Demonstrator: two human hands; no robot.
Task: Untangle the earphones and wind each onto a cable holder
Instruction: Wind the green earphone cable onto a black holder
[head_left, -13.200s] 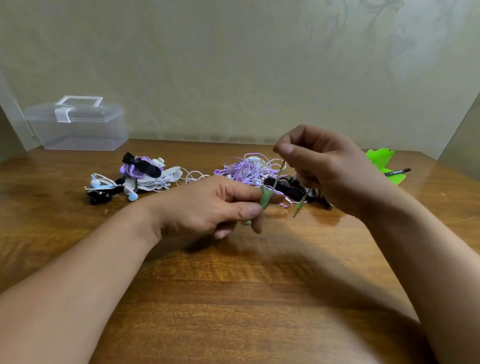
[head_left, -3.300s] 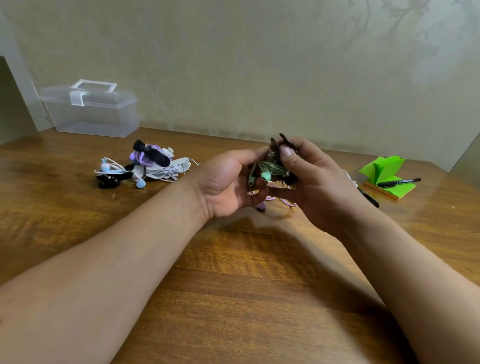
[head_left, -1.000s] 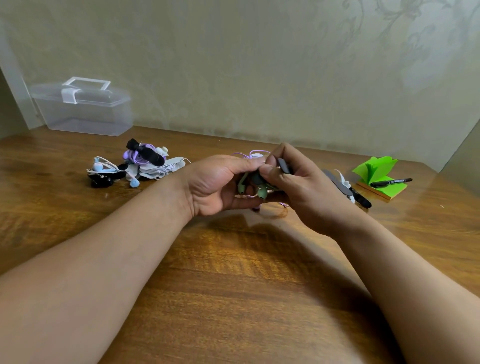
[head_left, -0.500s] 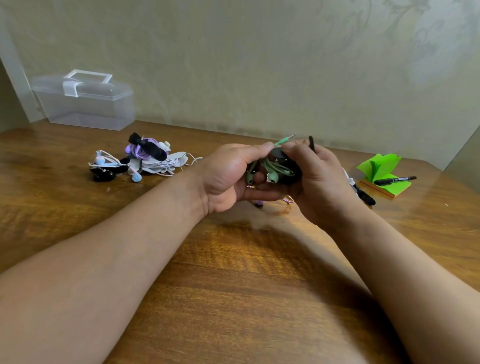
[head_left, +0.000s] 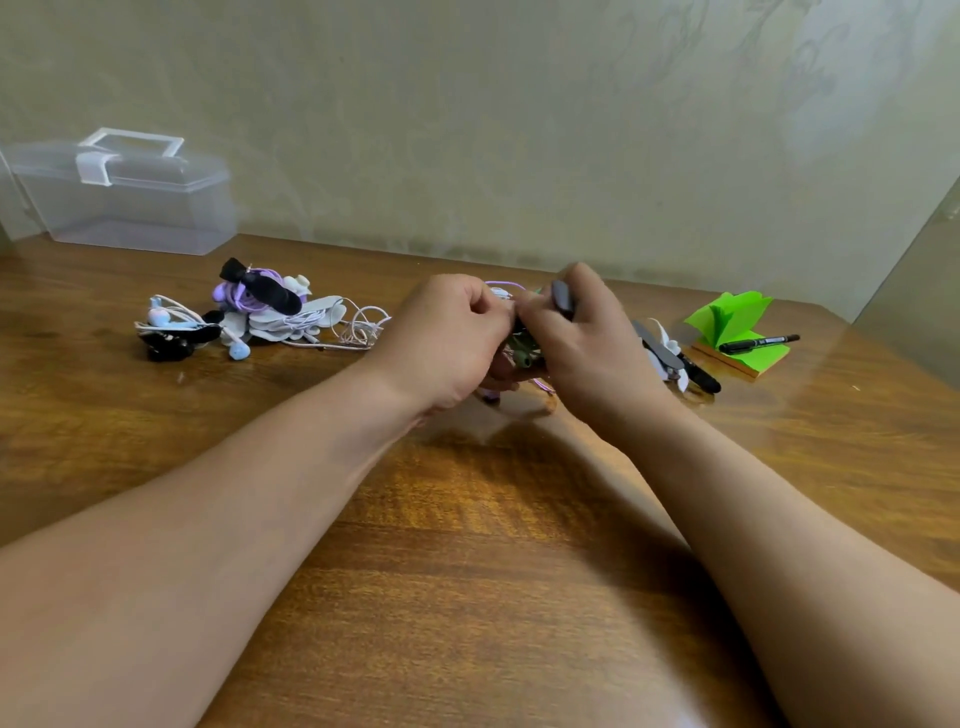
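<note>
Left hand (head_left: 447, 338) and right hand (head_left: 587, 343) clench green earphones (head_left: 522, 349) at table (head_left: 493, 571) ctr, well apart from side edges. Clear box (head_left: 130, 208), lid shut, far-left corner.

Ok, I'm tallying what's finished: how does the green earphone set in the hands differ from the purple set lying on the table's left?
The green set is gripped between the left hand and right hand; the purple set lies untouched on the table. The green set is mostly hidden by the hands; the purple set shows plainly, bundled, a black holder across it. Both are wired earphones.
</note>
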